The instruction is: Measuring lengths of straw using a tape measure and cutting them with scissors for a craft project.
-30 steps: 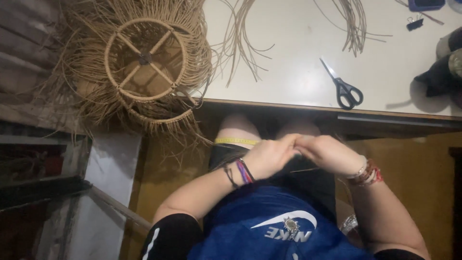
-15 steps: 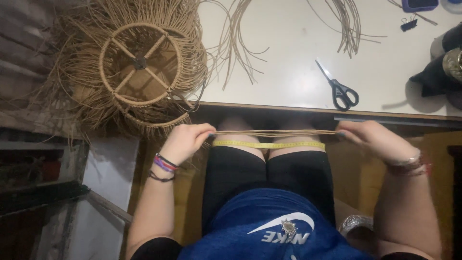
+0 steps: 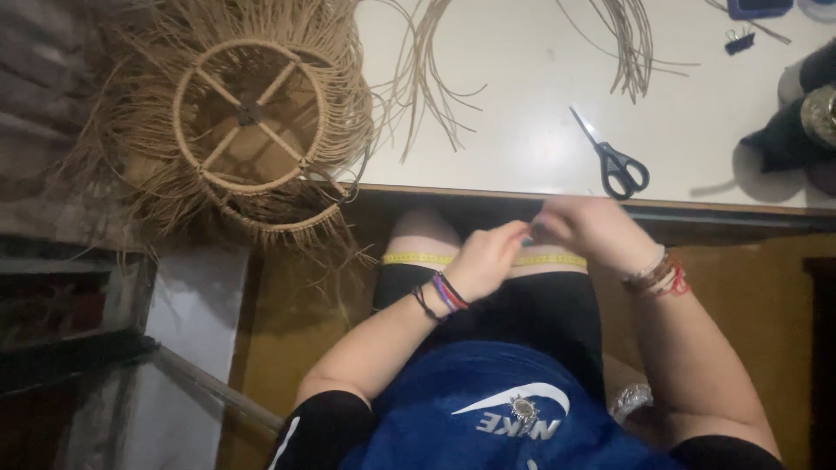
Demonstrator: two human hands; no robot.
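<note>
My left hand (image 3: 488, 258) and my right hand (image 3: 590, 228) meet over my lap, just below the table's front edge, with their fingers pinched together. A thin rattan strand runs between them but is blurred and hard to make out. A yellow measuring tape (image 3: 416, 258) lies across my thighs under the hands. Both wrists carry several bracelets.
A half-woven rattan basket frame (image 3: 248, 113) with loose strands sits at the left, off the table corner. On the white table (image 3: 522, 130) lie black scissors (image 3: 616, 162), two bundles of rattan strands (image 3: 431, 74) (image 3: 629, 39), a binder clip (image 3: 738, 39) and dark objects (image 3: 797, 122) at the right.
Half a second ago my hands were spread wide with the strand stretched between them. They have now come back together over my lap, as they were a second ago.
</note>
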